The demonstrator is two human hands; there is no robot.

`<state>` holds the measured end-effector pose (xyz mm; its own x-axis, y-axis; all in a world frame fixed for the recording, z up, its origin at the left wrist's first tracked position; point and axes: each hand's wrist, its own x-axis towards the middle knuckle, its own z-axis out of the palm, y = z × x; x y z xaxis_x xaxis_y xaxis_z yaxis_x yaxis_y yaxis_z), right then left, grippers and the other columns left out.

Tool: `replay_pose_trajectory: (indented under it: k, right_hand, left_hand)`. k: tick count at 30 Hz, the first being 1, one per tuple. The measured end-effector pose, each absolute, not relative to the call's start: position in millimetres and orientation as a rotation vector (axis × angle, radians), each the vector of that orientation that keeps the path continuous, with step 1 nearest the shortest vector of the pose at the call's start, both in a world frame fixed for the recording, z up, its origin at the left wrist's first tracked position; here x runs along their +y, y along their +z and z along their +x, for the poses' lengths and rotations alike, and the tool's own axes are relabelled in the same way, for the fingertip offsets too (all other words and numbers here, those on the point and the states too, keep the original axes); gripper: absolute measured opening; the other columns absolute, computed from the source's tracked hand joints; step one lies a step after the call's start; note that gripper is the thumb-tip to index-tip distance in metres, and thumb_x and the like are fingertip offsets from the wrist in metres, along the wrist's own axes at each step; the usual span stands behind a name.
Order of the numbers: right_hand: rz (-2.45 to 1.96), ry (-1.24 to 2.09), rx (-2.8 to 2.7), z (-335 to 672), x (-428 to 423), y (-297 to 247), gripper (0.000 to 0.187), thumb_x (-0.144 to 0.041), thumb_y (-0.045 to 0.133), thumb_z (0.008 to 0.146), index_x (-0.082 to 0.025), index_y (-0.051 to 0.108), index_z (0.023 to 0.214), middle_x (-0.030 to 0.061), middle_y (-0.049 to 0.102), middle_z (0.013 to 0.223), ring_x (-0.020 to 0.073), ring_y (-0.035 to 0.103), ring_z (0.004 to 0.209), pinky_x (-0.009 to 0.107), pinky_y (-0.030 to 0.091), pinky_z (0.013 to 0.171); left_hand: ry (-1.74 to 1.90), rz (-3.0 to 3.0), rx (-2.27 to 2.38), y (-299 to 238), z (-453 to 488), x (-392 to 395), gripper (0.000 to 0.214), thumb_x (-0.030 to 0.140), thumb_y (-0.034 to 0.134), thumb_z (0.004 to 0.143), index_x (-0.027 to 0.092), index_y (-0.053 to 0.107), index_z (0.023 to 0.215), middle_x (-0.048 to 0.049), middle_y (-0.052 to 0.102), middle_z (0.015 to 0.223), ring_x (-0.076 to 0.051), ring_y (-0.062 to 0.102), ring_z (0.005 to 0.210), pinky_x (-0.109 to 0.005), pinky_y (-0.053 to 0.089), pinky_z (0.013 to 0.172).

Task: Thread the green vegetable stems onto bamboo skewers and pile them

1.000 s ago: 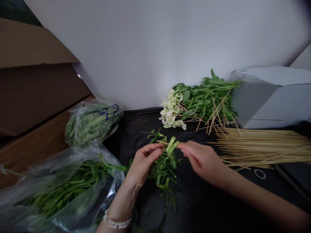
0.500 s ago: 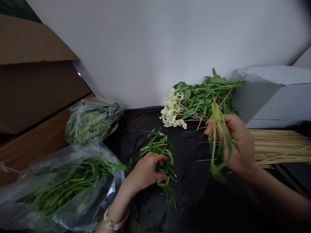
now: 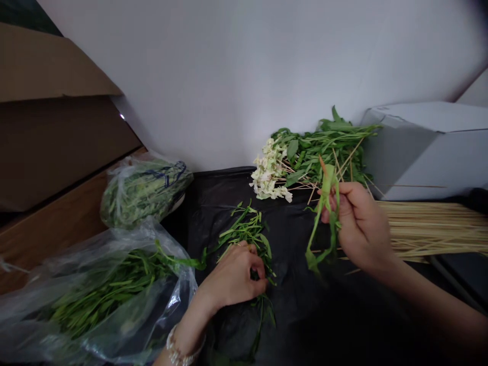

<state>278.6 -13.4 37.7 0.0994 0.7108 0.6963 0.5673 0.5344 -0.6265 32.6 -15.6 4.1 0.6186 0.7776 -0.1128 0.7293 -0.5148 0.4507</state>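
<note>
My right hand [image 3: 360,221] is closed round a skewer with leafy green stems [image 3: 324,203] on it; the skewer's pointed tip shows above the greens. My left hand [image 3: 238,274] lies over a small pile of loose green stems [image 3: 247,226] on the black plastic sheet [image 3: 213,193]. Its thumb and forefinger are pinched together in the greens, and some stems hang out below. Behind the right hand rest finished-looking skewered greens [image 3: 324,137] beside pale, whitish leaf pieces on sticks [image 3: 269,170].
An open clear plastic bag [image 3: 168,244] of green stems lies at the left, with a tied bag of greens [image 3: 145,193] behind it. Many bare bamboo skewers [image 3: 434,229] lie right, before a white box [image 3: 415,147]. A cardboard box [image 3: 57,142] stands far left.
My right hand has moved a little left with the skewered greens. My left thumb and forefinger, apart before, have come together in the pile of stems.
</note>
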Motion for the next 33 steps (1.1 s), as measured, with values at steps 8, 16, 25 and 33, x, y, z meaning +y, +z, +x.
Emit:
replay_pose_trajectory:
  k: [8,16,25,33]
  right_hand:
    - [-1.072,0.141,-1.607,279,-11,36,0.016,-0.020,0.039,0.099,-0.025,0.053,0.092,-0.0007,0.059,0.066,0.0127,0.052,0.052,0.029,0.042,0.050]
    - [-1.080,0.182,-1.614,280,-13,35,0.015,-0.019,0.039,0.099,-0.026,0.052,0.094,-0.0005,0.058,0.067,0.0122,0.052,0.053,0.028,0.043,0.049]
    - [-1.051,0.211,-1.856,271,-18,29,0.017,-0.017,0.038,0.098,-0.022,0.054,0.099,-0.0007,0.059,0.072,0.0121,0.056,0.059,0.026,0.044,0.056]
    - [-0.982,0.096,-2.255,258,-19,14,0.029,-0.011,0.038,0.094,-0.016,0.059,0.112,0.0036,0.067,0.085,0.0152,0.063,0.075,0.027,0.046,0.067]
  left_hand:
    - [0.000,2.477,1.329,0,38,-19,0.010,0.029,0.076,0.067,0.020,0.072,0.065,-0.0049,0.062,0.078,-0.025,0.054,0.089,-0.037,0.037,0.078]
    - [0.677,1.749,0.875,22,27,-16,0.007,0.025,0.074,0.076,0.019,0.074,0.079,-0.0057,0.065,0.098,-0.020,0.060,0.093,-0.031,0.044,0.086]
    - [1.152,0.924,0.773,11,29,-4,0.021,0.032,0.080,0.075,0.017,0.069,0.085,-0.0038,0.074,0.076,-0.007,0.057,0.059,-0.015,0.043,0.057]
    - [1.138,0.802,0.771,8,27,2,0.032,0.026,0.084,0.070,0.014,0.076,0.098,-0.0059,0.076,0.087,-0.009,0.064,0.071,-0.017,0.051,0.071]
